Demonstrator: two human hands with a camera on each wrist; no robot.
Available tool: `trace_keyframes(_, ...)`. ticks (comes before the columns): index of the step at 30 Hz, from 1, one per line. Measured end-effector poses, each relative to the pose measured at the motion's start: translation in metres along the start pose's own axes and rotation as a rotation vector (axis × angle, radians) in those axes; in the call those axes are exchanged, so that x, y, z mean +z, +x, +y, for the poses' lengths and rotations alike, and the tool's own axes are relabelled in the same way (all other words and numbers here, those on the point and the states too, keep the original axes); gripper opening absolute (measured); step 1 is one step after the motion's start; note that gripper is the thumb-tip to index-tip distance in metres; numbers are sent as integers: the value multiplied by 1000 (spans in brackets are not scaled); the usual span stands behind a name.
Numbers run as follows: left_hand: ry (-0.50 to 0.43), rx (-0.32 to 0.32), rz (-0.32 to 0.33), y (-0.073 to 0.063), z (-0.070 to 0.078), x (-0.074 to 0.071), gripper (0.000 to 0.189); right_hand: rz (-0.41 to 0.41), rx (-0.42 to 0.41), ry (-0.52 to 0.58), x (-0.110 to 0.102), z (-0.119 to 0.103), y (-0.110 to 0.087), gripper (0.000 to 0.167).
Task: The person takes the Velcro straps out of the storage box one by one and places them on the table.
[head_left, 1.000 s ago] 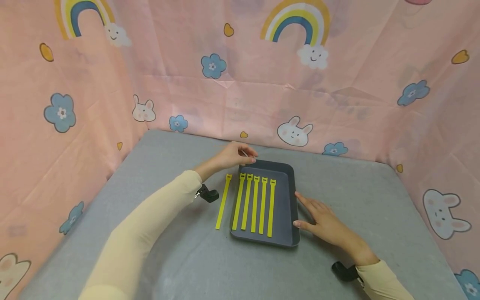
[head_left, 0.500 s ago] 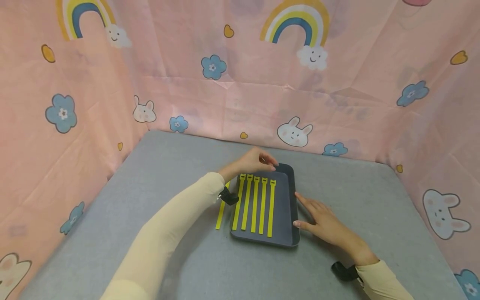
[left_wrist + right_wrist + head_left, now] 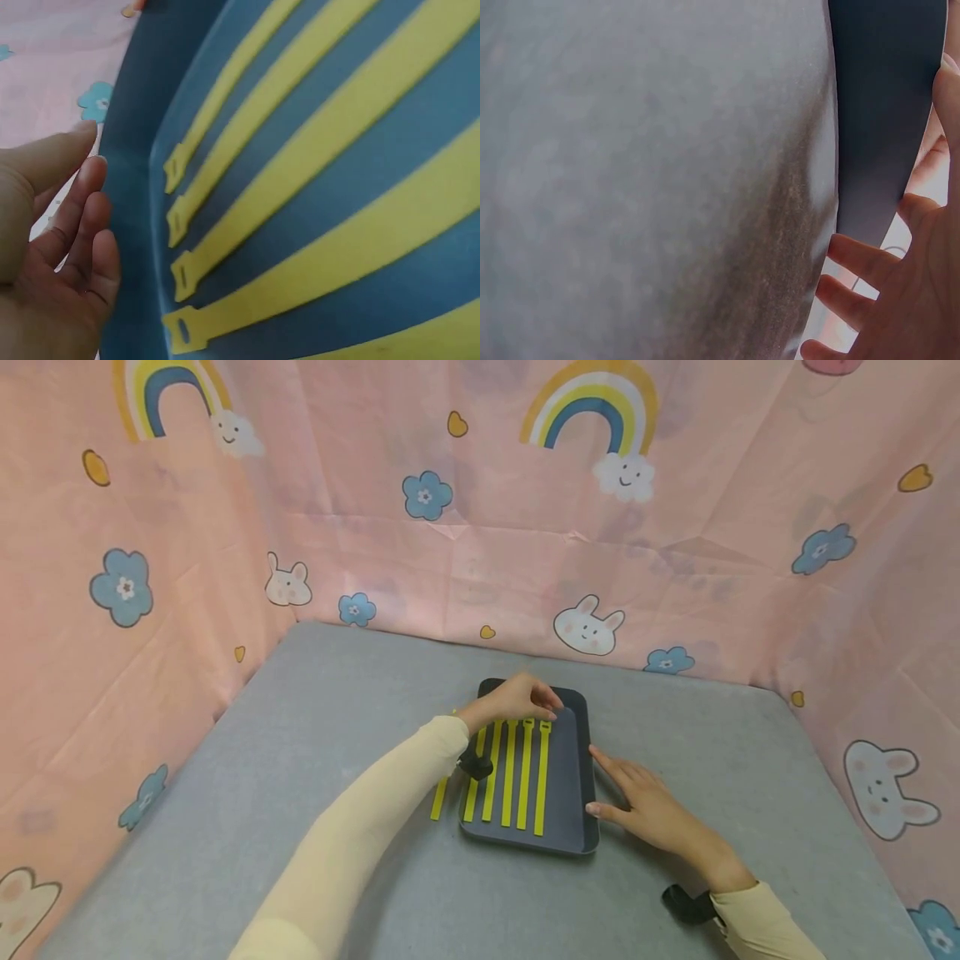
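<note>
Several yellow cable ties (image 3: pixel 542 785) with slotted heads lie side by side, lengthwise, in a dark grey rectangular tray (image 3: pixel 567 814). Another yellow cable tie (image 3: pixel 439 800) lies on the table just left of the tray, partly hidden by the left forearm. My left hand (image 3: pixel 519 697) is over the far end of the tray, near the tie heads. Its fingers are loosely bent, and the left wrist view shows nothing between thumb and fingertips. My right hand (image 3: pixel 647 803) touches the tray's right side with extended fingers; the right wrist view shows its fingertips along the tray wall (image 3: pixel 885 112).
A grey cloth-like surface (image 3: pixel 337 685) covers the table. Pink printed curtain (image 3: pixel 495 568) encloses the back and both sides. Each wrist carries a small black camera; the left one (image 3: pixel 474 766) hangs over the ties at the tray's left.
My left hand has moved right and slightly nearer, from the tray's far left corner to over the tie heads. My right hand, the tray and the ties have stayed put.
</note>
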State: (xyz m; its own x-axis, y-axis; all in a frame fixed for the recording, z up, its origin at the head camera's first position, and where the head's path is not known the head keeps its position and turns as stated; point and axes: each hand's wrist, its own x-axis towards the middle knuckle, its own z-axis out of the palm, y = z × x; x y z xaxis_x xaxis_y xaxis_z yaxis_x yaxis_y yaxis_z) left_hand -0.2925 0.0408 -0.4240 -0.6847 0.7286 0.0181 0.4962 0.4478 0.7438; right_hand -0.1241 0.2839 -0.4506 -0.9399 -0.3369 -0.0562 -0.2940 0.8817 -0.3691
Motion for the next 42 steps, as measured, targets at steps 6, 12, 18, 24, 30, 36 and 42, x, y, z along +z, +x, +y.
trace_keyframes(6,70,-21,-18,3,-7,7,25,-4,6,13,0,0,-1,84)
trace_keyframes(12,126,-23,-26,4,-8,10,25,-1,2,13,0,0,-1,83)
trace_keyframes(18,202,-21,-30,4,-10,13,25,-5,7,6,-1,0,0,84)
trace_keyframes(24,238,-6,-32,5,-13,14,26,-4,5,7,-1,0,1,84)
trace_keyframes(30,252,-20,-30,3,-11,14,28,-2,1,1,-1,1,2,84)
trace_keyframes(36,253,-34,-31,0,-9,17,28,-9,5,4,1,2,2,84)
trace_keyframes(42,259,-26,-35,0,-10,18,27,-13,13,-1,1,1,1,84)
